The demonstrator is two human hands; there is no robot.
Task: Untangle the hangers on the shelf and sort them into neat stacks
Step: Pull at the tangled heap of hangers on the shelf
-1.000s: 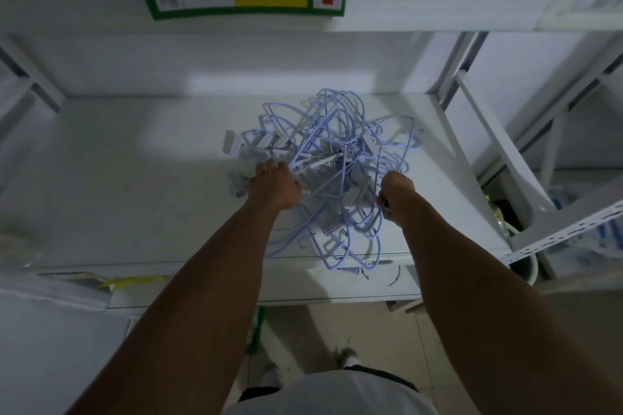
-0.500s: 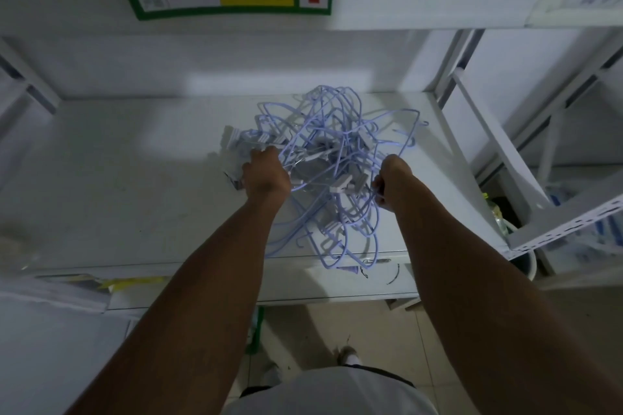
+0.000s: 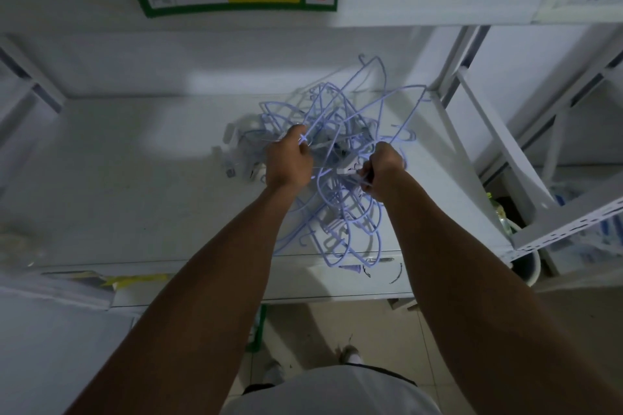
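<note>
Both hands are in the pile. The hangers (image 3: 340,145), thin lilac wire ones w/ white clip bits, sit as one knotted clump on the right half of the white shelf (image 3: 135,178). Some loops hang just past the front edge, and a few stick up toward the back.

L hand (image 3: 288,162) is clenched round a couple of wires at the clump's upper-left side, w/ two crossed strands showing right at the knuckles. R hand (image 3: 382,167) is fisted on the clump's right side, grasping wires & what looks like a white clip bar. How many strands it has, can't tell. The hands are near each other, w/ the clump between & under them. Loose white clips (image 3: 236,158) lie on the shelf just left of the L hand.

Step in hand, as I read it: the very start of untangling, i.e. working one hanger free. No stack is on the shelf yet, so sorting isn't begun.

Next move prob. needs one hand to pin the mass while the other eases a single hook out along its own curve. A straight yank won't do, since hooks & clips snag. The left half of the shelf looks like the spot for stack no. 1.
</note>
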